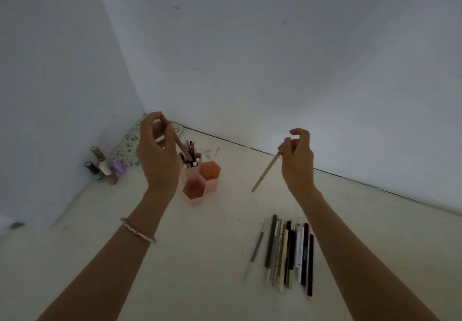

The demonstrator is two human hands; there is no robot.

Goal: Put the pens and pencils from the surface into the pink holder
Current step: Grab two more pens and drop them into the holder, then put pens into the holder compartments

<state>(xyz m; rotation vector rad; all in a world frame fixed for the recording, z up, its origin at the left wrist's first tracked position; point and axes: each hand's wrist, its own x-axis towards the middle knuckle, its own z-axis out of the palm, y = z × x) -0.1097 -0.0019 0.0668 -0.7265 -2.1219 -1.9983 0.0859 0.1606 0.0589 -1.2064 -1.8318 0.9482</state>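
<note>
A pink pen [178, 143] is pinched by the left hand [156, 155] just above the pink holder [196, 200], over its crowded rear cell; the nearer cells are seen open. A beige pencil [265, 173] is gripped by the right hand [297, 160], right of the holder and well apart from it. A row of pens [290, 250] is laid nearer and right of the holder, with bare surface between. Small bottles [105, 168] are stood to its left, by the wall edge.
</note>
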